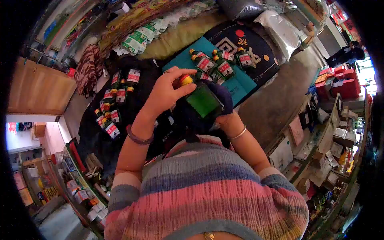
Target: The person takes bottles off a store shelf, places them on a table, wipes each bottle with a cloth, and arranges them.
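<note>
A flat glass bottle [205, 101] with green contents and a yellow and red cap [186, 80] is held tilted in front of my chest. My left hand [166, 90] has its thumb and fingers closed around the cap. My right hand [225, 119] grips the bottle's side through a dark blue cloth or glove [225, 93], which hides most of its fingers. Several similar bottles with red and white labels [205, 64] lie on a teal board [242, 83] beyond my hands. More labelled bottles [112, 130] lie on dark fabric [90, 124] to the left.
A dark printed mat [264, 50] lies under the teal board. Behind are a yellowish sack [176, 44], green-white packaging [138, 40] and a silvery bag [278, 32]. Crowded shelves [316, 160] stand at right, red boxes [346, 82] farther back, and a wooden panel [38, 88] at left.
</note>
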Tool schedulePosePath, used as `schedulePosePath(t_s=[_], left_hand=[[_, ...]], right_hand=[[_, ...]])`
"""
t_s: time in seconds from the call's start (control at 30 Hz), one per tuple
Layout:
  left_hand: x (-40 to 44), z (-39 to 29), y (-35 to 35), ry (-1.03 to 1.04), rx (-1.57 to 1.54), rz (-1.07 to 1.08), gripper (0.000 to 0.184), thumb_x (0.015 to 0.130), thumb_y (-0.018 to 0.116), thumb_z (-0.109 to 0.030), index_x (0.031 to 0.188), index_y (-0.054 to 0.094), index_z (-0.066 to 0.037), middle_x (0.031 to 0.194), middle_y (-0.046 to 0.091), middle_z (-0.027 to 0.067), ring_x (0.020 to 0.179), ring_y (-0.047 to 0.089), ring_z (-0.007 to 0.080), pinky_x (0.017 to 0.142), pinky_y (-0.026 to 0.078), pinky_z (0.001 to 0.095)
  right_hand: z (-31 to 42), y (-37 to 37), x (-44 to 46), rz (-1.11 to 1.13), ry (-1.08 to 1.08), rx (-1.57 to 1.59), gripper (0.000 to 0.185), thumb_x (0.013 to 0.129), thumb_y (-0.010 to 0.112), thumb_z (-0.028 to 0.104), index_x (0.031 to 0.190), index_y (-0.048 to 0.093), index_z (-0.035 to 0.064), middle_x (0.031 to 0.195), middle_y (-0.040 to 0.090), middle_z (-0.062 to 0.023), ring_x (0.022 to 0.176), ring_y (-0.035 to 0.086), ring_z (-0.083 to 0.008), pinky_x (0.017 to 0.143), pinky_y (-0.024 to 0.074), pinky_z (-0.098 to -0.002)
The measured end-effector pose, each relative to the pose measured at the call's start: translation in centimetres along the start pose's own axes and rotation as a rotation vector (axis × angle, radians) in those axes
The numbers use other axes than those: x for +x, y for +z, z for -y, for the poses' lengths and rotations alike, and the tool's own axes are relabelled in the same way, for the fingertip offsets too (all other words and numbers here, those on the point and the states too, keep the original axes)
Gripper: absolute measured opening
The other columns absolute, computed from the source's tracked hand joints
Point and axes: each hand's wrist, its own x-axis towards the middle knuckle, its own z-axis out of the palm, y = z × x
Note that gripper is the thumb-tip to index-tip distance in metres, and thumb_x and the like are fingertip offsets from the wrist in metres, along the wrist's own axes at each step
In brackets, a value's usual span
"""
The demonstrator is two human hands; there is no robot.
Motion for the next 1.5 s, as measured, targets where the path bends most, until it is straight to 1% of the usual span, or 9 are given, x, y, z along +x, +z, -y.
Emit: schedulePosePath(t_s=[0.2, 0.4, 0.53, 0.7, 0.83, 0.93, 1.07, 1.2, 1.5], left_hand=[[-0.8, -0.3, -0.2, -0.173, -0.056, -0.129, 0.021, 0.073, 0.072, -0.016, 0.086, 0.062, -0.003, 0.074, 0.049, 0.0022, 0.064, 0.049, 0.0114, 0.058, 0.041, 0.0264], [-0.6, 1.0, 0.4, -0.093, 0.111, -0.339, 0.014, 0.079, 0.066, -0.014, 0.082, 0.056, -0.005, 0.07, 0.05, -0.0007, 0.062, 0.046, 0.0061, 0.055, 0.039, 0.0221], [-1.0, 1.0, 0.4, -0.245, -0.119, -0.451, 0.018, 0.076, 0.067, -0.016, 0.079, 0.057, -0.001, 0.068, 0.053, 0.0028, 0.065, 0.047, 0.0104, 0.062, 0.042, 0.026], [-2.1, 2.7, 2.4, -0.155, 0.068, -0.665, 0.017, 0.075, 0.068, -0.015, 0.082, 0.057, -0.004, 0.072, 0.054, 0.0015, 0.068, 0.049, 0.0115, 0.065, 0.043, 0.0257], [-3.0, 1.9, 4.2, 0.148, 0.291, -0.748, 0.023, 0.07, 0.07, -0.013, 0.082, 0.052, -0.005, 0.076, 0.051, 0.0102, 0.068, 0.053, 0.0252, 0.06, 0.044, 0.0334], [-4.0, 1.5, 4.8, 0.145, 0.359, -0.602, 0.027, 0.071, 0.069, -0.016, 0.088, 0.051, -0.006, 0.082, 0.05, 0.0134, 0.074, 0.054, 0.0333, 0.06, 0.045, 0.0388], [-5.1, 2.6, 4.1, 0.16, 0.455, -0.531, 0.029, 0.071, 0.07, -0.018, 0.089, 0.051, -0.006, 0.083, 0.05, 0.0132, 0.074, 0.055, 0.0337, 0.062, 0.047, 0.0394], [-6.5, 3.6, 1.0, 0.089, 0.357, -0.604, 0.026, 0.069, 0.071, -0.014, 0.088, 0.054, -0.007, 0.082, 0.053, 0.0113, 0.076, 0.055, 0.0311, 0.066, 0.046, 0.0379], [-13.3, 8.7, -12.0, -0.296, 0.787, -0.695, 0.028, 0.072, 0.069, -0.015, 0.098, 0.061, -0.008, 0.094, 0.061, 0.0125, 0.088, 0.059, 0.0286, 0.077, 0.047, 0.0372]], right_hand=[[1.4, -1.2, 1.5, -0.081, 0.239, -0.32, 0.033, 0.081, 0.056, 0.006, 0.114, 0.056, 0.0027, 0.106, 0.062, -0.01, 0.1, 0.057, -0.018, 0.084, 0.0472, -0.033], [0.8, 0.1, 1.9, 0.132, 0.217, -1.023, 0.034, 0.064, 0.071, 0.024, 0.09, 0.057, 0.0047, 0.085, 0.061, -0.0162, 0.081, 0.055, -0.0372, 0.074, 0.0473, -0.043], [1.5, 3.1, 1.4, 0.076, -0.148, -1.208, 0.036, 0.062, 0.072, 0.022, 0.093, 0.061, 0.0082, 0.098, 0.061, -0.0151, 0.09, 0.055, -0.036, 0.081, 0.0452, -0.0435], [-1.1, 1.8, -0.4, 0.01, 0.041, -0.962, 0.033, 0.067, 0.066, 0.011, 0.1, 0.063, 0.009, 0.106, 0.06, -0.0137, 0.099, 0.055, -0.0332, 0.085, 0.0443, -0.0399], [-1.8, 3.2, -0.1, -0.47, 0.491, 0.211, 0.035, 0.084, 0.057, 0.013, 0.117, 0.051, 0.0048, 0.113, 0.058, -0.0078, 0.099, 0.057, -0.0246, 0.084, 0.0475, -0.0359], [-3.3, 3.2, -1.0, -0.525, 0.764, 0.518, 0.037, 0.091, 0.051, 0.023, 0.123, 0.045, 0.0043, 0.115, 0.056, -0.0056, 0.1, 0.057, -0.0216, 0.084, 0.0485, -0.0343], [-4.0, 3.8, -1.1, -0.457, 0.853, 0.424, 0.036, 0.092, 0.05, 0.027, 0.12, 0.048, 0.0044, 0.111, 0.058, -0.0068, 0.097, 0.058, -0.0205, 0.08, 0.0495, -0.032], [-2.7, 2.7, -0.7, 0.011, 0.486, -0.243, 0.033, 0.091, 0.049, 0.022, 0.116, 0.052, 0.0008, 0.106, 0.061, -0.0088, 0.094, 0.059, -0.0186, 0.078, 0.049, -0.0304], [-2.1, 1.5, -0.6, -0.211, 0.52, -0.259, 0.033, 0.089, 0.051, 0.021, 0.113, 0.055, -0.001, 0.105, 0.062, -0.0088, 0.094, 0.059, -0.0185, 0.081, 0.0479, -0.0318]])
